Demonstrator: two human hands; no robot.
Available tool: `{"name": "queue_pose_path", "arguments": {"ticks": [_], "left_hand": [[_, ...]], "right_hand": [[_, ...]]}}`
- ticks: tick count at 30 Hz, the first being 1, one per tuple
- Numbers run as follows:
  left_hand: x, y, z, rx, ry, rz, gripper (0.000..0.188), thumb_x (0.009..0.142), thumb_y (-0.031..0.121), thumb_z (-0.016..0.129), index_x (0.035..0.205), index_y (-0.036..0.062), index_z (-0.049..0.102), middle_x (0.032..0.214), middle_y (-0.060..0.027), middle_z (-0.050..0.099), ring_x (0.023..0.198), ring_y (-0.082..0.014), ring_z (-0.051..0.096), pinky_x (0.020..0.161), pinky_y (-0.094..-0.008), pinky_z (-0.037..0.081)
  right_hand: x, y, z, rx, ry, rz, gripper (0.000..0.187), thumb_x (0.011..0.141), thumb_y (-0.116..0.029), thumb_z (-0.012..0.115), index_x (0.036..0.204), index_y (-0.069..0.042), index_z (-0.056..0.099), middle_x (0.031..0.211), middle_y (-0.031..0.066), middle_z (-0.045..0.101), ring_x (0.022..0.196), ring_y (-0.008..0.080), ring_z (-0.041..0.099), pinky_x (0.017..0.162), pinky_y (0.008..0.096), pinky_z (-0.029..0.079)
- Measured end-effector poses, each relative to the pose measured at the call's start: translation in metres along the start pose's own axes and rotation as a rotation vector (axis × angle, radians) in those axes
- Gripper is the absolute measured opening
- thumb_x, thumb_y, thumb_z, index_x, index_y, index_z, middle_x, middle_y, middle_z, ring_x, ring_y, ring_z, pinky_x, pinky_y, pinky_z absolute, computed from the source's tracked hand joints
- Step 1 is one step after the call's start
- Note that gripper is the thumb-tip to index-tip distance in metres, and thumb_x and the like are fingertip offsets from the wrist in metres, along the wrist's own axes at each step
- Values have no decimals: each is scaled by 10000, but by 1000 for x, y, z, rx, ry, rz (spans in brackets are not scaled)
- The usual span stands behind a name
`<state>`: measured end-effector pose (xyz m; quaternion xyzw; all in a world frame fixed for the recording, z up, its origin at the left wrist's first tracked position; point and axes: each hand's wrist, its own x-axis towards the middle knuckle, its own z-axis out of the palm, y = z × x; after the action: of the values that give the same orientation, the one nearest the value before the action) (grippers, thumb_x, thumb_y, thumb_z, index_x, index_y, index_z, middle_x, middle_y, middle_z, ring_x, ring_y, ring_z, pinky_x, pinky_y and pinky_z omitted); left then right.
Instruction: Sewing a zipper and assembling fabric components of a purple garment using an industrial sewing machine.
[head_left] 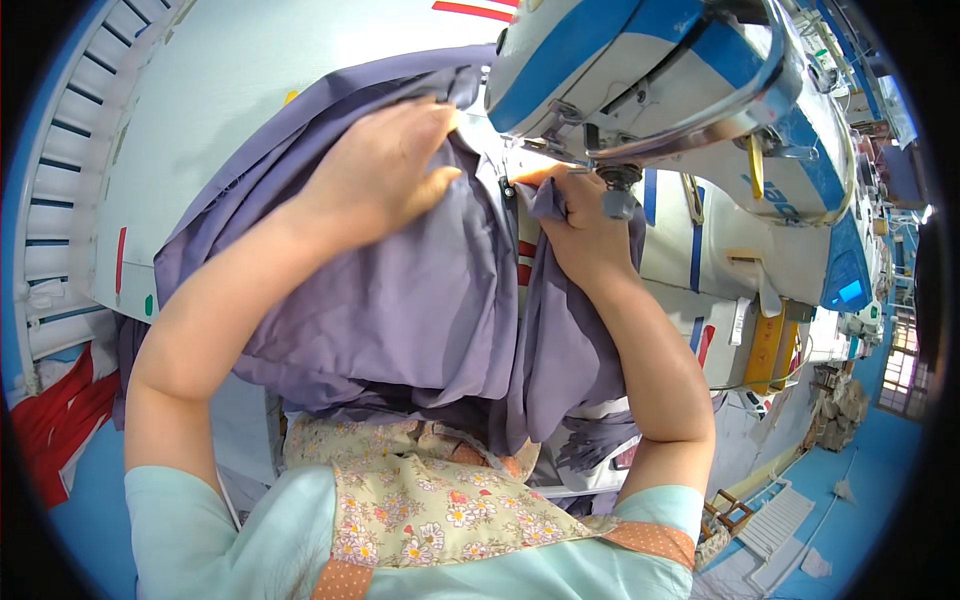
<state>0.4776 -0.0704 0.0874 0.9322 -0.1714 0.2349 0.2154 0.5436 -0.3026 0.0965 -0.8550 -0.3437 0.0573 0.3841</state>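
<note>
A large piece of purple fabric (400,300) lies across the white sewing table and hangs over its front edge into my lap. My left hand (385,165) is on its far left part, fingers curled over a raised fold and thumb sticking out to the side; the fingertips are partly hidden. Close to the needle area, my right hand (590,225) pinches a bunched edge of the same fabric. The blue and white sewing machine (640,80) stands just beyond my right hand, and its head hides part of the stitching spot.
A slatted white rack (65,200) runs along the left side, with red cloth (65,420) below it. At the right are a yellow box (765,350) and a small lit screen (849,292). Red and blue tape strips mark the white tabletop (240,90).
</note>
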Motion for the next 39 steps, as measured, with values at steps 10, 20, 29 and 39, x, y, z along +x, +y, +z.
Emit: {"name": "queue_pose_path", "arguments": {"ticks": [10,20,29,39], "left_hand": [[12,36,-9,-189,13,136,265,719,95,720,960,36,626,983,-101,617,965,-304,590,863,-394,504],[11,43,19,-62,33,-78,287,731,142,741,877,52,511,873,-113,526,865,-334,551,733,-429,474],[8,28,22,-8,67,55,174,771,97,675,878,54,544,856,-101,537,801,-311,564,697,-405,495],[11,13,20,-128,13,80,123,813,124,651,848,45,564,857,-112,569,825,-327,595,716,-403,509]], "right_hand": [[-1,-3,-1,-150,-16,-11,208,795,-44,642,987,-101,699,921,103,677,921,301,626,826,381,481],[0,3,2,6,13,63,193,811,-51,649,1000,-59,685,912,108,658,887,279,634,777,358,487],[1,2,-1,-99,-13,-56,265,771,3,637,1005,-101,708,970,107,677,938,291,630,825,364,495],[0,-1,0,-312,-5,-435,263,722,-74,692,981,-113,668,938,88,682,827,296,664,707,385,520]]}}
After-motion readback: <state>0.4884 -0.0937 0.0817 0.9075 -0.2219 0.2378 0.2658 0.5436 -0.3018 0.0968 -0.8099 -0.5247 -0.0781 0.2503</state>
